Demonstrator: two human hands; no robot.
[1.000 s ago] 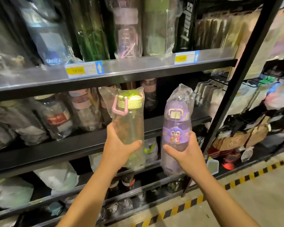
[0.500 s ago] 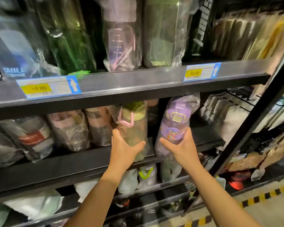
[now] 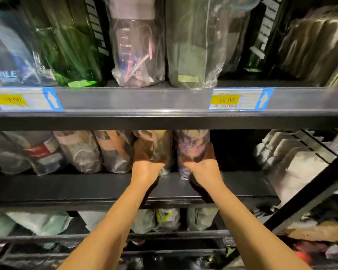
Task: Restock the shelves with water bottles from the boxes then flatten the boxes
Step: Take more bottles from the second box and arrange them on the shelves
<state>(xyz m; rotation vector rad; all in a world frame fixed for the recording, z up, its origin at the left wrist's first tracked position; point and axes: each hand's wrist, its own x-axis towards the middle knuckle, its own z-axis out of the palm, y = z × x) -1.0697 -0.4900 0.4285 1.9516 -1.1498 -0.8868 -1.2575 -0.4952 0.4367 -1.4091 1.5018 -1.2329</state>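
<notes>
Dim shop aisle, black metal shelving packed with plastic-bagged bottles. The middle shelf [image 3: 105, 184] takes the restock. The upper shelf [image 3: 137, 119] overhangs low and hides the bottle tops, so clearance above looks tight. Row of bagged bottles [image 3: 98, 151] on the left. The olive-tinted bottle [image 3: 160, 145] goes just beside that row, the purple bottle [image 3: 191, 143] just right of it, both upright and low on the shelf; can't tell if the bases have landed. Left hand [image 3: 144, 169] and right hand [image 3: 203, 169] grip low near the bases, probably to slide them in under the lip; fingers [image 3: 209, 152] clamped round each bottle. Dark gap right of the purple one gives room.
</notes>
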